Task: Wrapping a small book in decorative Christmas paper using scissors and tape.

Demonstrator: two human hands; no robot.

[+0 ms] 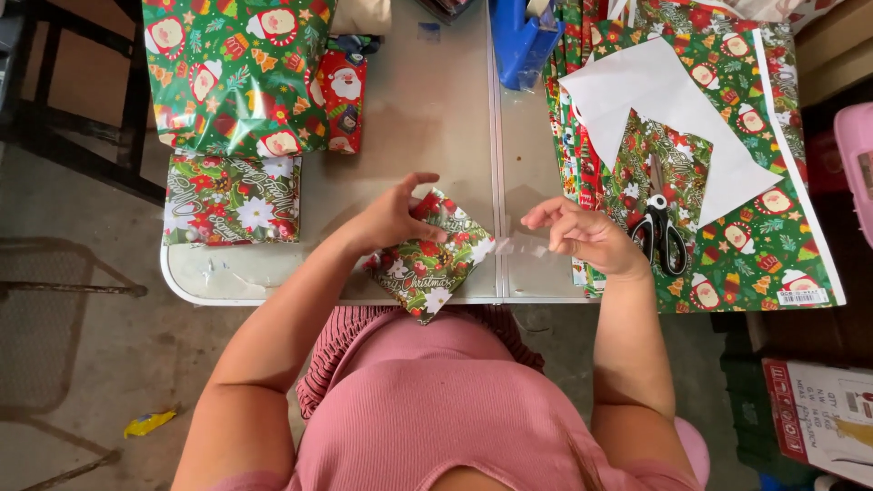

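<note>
Left hand (393, 218) presses fingers closed on small wrapped gift (432, 259) at table's (427, 118) near edge. Right hand (587, 238) pinches clear tape strip (516, 245) (stretched to the gift's corner). Scissors (661, 232) lie just beside, on wrapping paper (755, 245).

Even, soft daylight; table (427, 118) bright, floor (82, 364) dimmer. Faint shadows beneath left hand (393, 218) and right hand (587, 238). Mild sheen on wrapping paper (773, 227). Focus sharp centrally; slight wide-angle bending toward edges.
</note>
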